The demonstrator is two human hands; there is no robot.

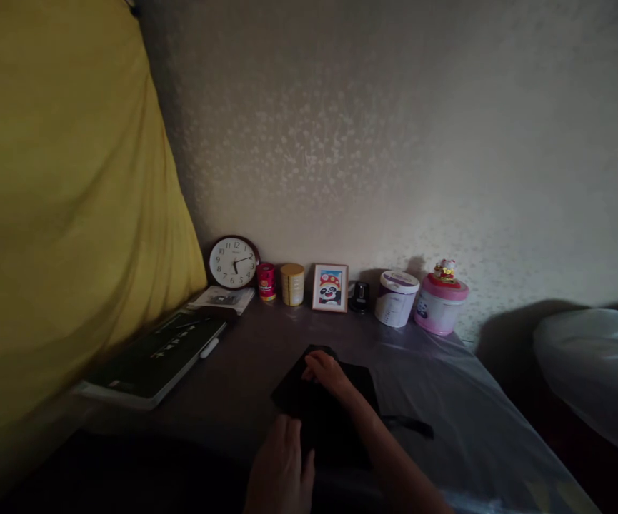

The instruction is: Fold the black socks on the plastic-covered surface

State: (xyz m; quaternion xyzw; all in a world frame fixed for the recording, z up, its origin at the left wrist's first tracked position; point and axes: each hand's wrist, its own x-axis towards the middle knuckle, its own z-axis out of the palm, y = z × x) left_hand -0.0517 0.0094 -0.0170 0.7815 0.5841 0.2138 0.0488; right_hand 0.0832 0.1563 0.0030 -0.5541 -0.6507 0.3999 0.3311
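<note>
A dark black item [335, 421], flat and perhaps a cloth bag, lies on the table in front of me, with a black strap [410, 426] trailing to the right. My right hand [326, 371] is over its far end, the fingers curled down and closed against it. Nearer to me, my left hand [281, 464] rests at the item's left side, fingers stretched forward and thumb apart. Poor light hides the item's folds and its near edge.
Along the wall stand a clock [233, 262], a red can [266, 282], a yellow-lidded can [292, 285], a framed panda picture [331, 288], a small black device [361, 296], a white tub [396, 300] and a pink-lidded tub [440, 307]. A dark green book-like box [163, 357] lies left.
</note>
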